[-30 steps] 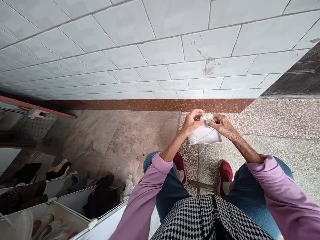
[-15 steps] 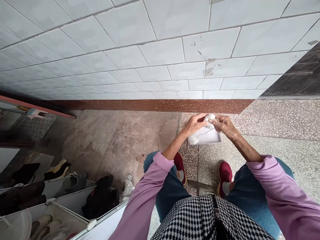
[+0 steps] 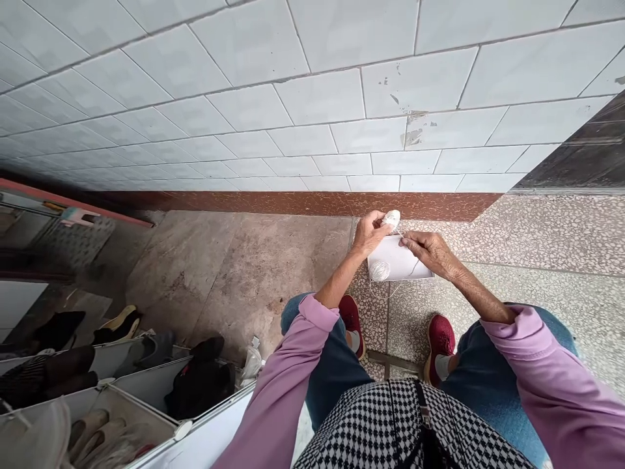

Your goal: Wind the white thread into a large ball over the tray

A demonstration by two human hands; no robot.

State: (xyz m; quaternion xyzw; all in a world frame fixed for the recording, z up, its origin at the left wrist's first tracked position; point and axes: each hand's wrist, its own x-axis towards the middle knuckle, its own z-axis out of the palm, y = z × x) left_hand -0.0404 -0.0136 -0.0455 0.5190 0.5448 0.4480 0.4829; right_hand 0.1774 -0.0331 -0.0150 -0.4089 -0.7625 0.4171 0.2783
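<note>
My left hand (image 3: 370,232) is closed around a small white bundle of yarn (image 3: 391,219), held up near the wall's brown base. To its right and a little lower, my right hand (image 3: 430,250) pinches a strand of yarn between thumb and fingers. Below both hands lies a shallow white box (image 3: 400,257) on the floor. A white ball of yarn (image 3: 379,270) rests in the box's near left corner. A loose strand trails over the box's near edge onto the floor.
A white tiled wall (image 3: 336,98) rises in front. Red shoes (image 3: 441,339) are on my feet on the speckled floor (image 3: 493,293). At the left stands a rack (image 3: 146,397) holding shoes and dark items. A crumpled plastic bag (image 3: 252,360) is beside it.
My hands have come apart. The left, with the yarn bundle, has moved left and slightly up; the right has moved slightly down. The yarn ball in the box shows more fully.
</note>
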